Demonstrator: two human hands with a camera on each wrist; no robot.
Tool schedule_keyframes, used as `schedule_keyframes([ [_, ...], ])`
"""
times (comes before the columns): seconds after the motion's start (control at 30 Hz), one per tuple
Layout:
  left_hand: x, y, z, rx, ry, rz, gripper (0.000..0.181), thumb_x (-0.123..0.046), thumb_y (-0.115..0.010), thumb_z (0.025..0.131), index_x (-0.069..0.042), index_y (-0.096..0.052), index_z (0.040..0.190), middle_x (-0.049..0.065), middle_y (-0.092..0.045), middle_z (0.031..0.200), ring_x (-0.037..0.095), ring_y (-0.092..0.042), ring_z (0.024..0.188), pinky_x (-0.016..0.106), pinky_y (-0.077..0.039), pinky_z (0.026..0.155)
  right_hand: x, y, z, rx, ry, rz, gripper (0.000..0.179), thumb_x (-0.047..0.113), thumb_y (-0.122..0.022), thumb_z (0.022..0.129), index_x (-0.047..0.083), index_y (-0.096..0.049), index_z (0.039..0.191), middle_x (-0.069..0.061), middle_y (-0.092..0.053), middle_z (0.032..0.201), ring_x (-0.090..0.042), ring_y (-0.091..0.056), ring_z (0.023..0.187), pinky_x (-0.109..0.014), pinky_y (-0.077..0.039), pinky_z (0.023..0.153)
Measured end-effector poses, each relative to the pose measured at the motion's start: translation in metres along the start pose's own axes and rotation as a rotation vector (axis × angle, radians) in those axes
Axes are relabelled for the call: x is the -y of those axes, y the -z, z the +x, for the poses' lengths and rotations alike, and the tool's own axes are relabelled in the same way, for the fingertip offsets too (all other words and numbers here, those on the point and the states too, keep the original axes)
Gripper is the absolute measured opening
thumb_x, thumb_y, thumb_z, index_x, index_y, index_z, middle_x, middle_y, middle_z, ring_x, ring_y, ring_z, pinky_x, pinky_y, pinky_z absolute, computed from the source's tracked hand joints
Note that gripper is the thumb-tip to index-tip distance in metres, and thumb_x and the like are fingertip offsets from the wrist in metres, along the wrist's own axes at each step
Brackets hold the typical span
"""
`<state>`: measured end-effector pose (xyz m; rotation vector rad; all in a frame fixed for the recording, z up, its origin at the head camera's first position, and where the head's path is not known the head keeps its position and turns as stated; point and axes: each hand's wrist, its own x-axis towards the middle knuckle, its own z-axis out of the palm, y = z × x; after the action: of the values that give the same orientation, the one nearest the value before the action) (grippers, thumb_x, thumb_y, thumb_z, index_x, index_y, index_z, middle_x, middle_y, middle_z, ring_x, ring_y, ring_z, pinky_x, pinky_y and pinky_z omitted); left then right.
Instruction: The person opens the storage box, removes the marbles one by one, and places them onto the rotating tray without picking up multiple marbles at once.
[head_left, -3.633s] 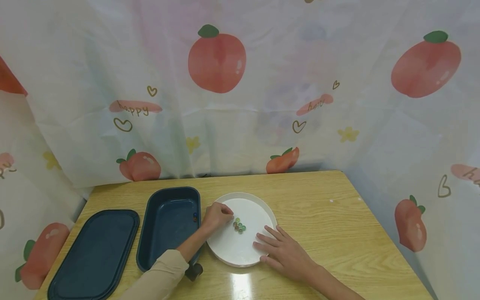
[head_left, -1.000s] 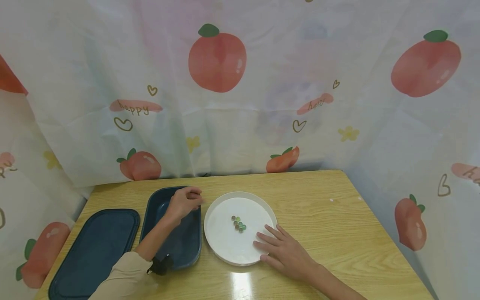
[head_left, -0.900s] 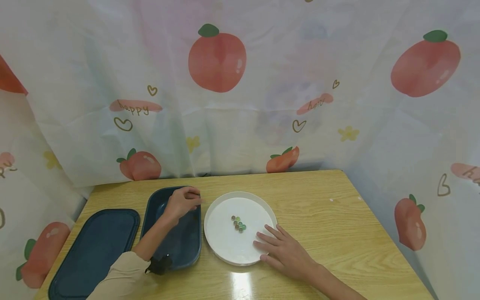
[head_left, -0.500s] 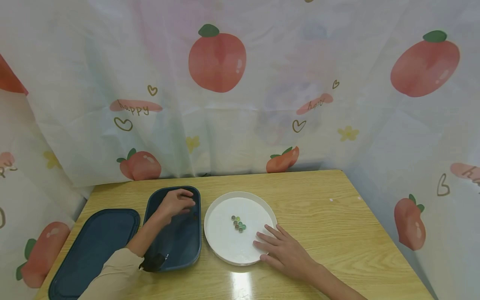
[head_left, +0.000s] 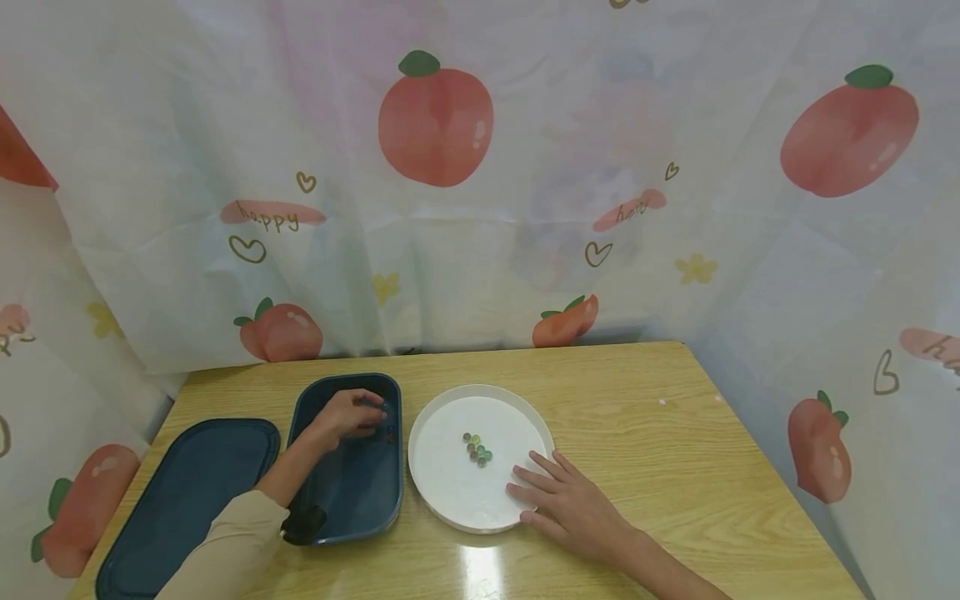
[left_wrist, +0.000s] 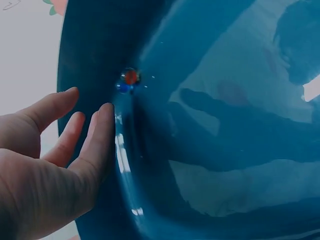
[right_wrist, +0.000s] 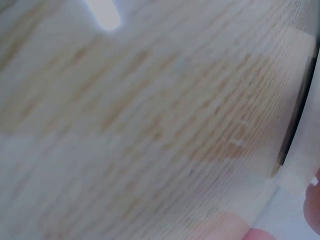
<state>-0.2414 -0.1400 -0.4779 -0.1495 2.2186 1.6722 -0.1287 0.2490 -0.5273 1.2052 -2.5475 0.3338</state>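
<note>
My left hand (head_left: 350,417) hovers inside the deep dark-blue bin (head_left: 352,500), fingers loosely bent and apart from the thumb, holding nothing. In the left wrist view, an orange-red marble (left_wrist: 131,76) and a blue marble (left_wrist: 122,88) lie together just beyond the fingertips, against the bin's side. On the round white tray (head_left: 450,500) sit several green and brown marbles (head_left: 477,450) in a small cluster. My right hand (head_left: 573,508) rests with spread fingers on the tray's right rim. Only bits of its fingers show in the right wrist view.
A flat dark-blue lid (head_left: 191,508) lies left of the bin. Everything stands on a wood-grain table (head_left: 637,433). Behind and beside it hangs a white curtain (head_left: 480,250) printed with peaches. A black strap-on device (head_left: 303,527) sits at the left wrist, over the bin's near-left edge.
My left hand has gone from the white tray to the blue bin, then drawn left from the bin's right wall as its fingers loosened. My right hand has stayed in place.
</note>
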Motion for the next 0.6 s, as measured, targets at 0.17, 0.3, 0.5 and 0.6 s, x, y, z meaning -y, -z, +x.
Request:
schedule_keyframes([
  [0.17,0.0050,-0.0024,0.0051,-0.003,0.022,0.009,0.032,0.001,-0.066,0.093,0.010,-0.059,0.123,0.018,-0.068,0.107,0.034,-0.066,0.103,0.042,-0.057,0.084,-0.0003,-0.0004,-0.0001,-0.003,0.002,-0.005,0.039,0.040,-0.059,0.100,0.023,-0.065,0.134,0.001,-0.057,0.141,-0.031,-0.044,0.137,-0.053,-0.028,0.110],
  [0.3,0.0058,-0.0049,0.0074,0.000,0.010,0.031,0.032,0.003,-0.066,0.092,0.012,-0.059,0.121,0.020,-0.067,0.105,0.033,-0.068,0.098,0.043,-0.057,0.082,-0.0005,-0.0006,-0.0004,-0.002,0.001,-0.009,0.039,0.041,-0.059,0.100,0.024,-0.065,0.135,0.002,-0.057,0.141,-0.030,-0.044,0.137,-0.054,-0.029,0.109],
  [0.5,0.0074,-0.0086,0.0104,0.001,-0.014,0.064,0.030,0.005,-0.066,0.090,0.013,-0.059,0.118,0.021,-0.066,0.102,0.030,-0.068,0.090,0.043,-0.058,0.079,-0.0017,-0.0011,-0.0009,0.000,0.000,-0.016,0.039,0.040,-0.059,0.100,0.025,-0.064,0.136,0.003,-0.056,0.143,-0.029,-0.043,0.138,-0.052,-0.027,0.111],
  [0.6,0.0076,-0.0101,0.0108,-0.006,-0.012,0.078,0.029,0.005,-0.067,0.089,0.013,-0.060,0.116,0.019,-0.067,0.099,0.025,-0.068,0.085,0.042,-0.059,0.076,-0.0021,-0.0014,-0.0009,-0.003,0.001,-0.018,0.039,0.041,-0.058,0.101,0.025,-0.064,0.136,0.003,-0.056,0.143,-0.029,-0.043,0.138,-0.051,-0.027,0.111],
])
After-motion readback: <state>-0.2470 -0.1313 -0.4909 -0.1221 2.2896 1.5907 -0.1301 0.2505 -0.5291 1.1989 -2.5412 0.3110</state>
